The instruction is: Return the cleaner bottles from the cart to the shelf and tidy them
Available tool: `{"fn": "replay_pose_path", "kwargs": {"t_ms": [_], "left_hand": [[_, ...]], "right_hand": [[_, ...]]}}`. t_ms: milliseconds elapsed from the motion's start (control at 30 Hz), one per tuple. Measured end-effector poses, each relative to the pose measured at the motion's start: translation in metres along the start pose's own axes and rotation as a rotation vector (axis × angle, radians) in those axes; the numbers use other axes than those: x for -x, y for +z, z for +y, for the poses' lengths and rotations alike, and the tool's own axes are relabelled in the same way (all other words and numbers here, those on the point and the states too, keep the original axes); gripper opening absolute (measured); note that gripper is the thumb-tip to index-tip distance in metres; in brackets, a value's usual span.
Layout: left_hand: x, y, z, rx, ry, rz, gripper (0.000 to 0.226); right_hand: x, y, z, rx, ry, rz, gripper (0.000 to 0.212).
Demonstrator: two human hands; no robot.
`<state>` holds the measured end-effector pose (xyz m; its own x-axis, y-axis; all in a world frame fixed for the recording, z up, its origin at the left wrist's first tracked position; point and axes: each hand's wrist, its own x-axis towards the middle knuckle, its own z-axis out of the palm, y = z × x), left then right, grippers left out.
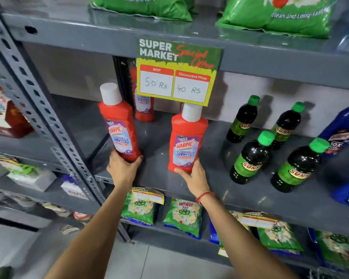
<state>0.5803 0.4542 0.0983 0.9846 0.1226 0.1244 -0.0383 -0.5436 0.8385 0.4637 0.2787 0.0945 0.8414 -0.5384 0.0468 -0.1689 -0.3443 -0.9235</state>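
I've got both hands up on the grey shelf [159,137], each one wrapped around a red cleaner bottle. My left hand [123,169] grips the base of the left bottle [119,122], fingers [138,159] curled round its bottom edge at about 3 o'clock of the palm; that bottle tilts, its white cap leaning toward 11 o'clock, near the shelf's front edge beside the perforated upright post [48,117]. My right hand [193,176], a red thread [205,195] on the wrist, holds the second bottle [187,139] at its lower end, thumb across the front bottom corner and fingers pressed round its right side; this one stands nearly upright, and I cannot tell whether its base touches the shelf board. A third red bottle [144,106] stands at the back, at 12 o'clock between the two, partly hidden by the hanging price card [176,72] reading 50 Rs and 40 Rs. Off at 3 o'clock, well apart from my right hand, four dark bottles with green caps [250,158] stand in a loose cluster, and a blue bottle [343,131] sits at the far right edge. Green detergent packs [182,216] lie on the shelf below, at 6 o'clock.
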Motion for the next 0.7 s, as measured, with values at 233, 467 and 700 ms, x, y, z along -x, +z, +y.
{"fn": "replay_pose_path", "kwargs": {"t_ms": [233, 467, 700], "left_hand": [[-0.002, 0.004, -0.004, -0.057, 0.028, 0.031, 0.079], [0.003, 0.002, -0.004, -0.088, 0.034, 0.006, 0.086], [0.036, -0.01, -0.003, -0.113, 0.032, -0.021, 0.095]], "right_hand": [[-0.001, 0.005, -0.003, 0.031, -0.004, 0.028, 0.06], [0.001, 0.002, -0.009, 0.034, 0.006, -0.005, 0.061], [0.027, -0.031, -0.013, 0.031, -0.005, 0.083, 0.073]]}}
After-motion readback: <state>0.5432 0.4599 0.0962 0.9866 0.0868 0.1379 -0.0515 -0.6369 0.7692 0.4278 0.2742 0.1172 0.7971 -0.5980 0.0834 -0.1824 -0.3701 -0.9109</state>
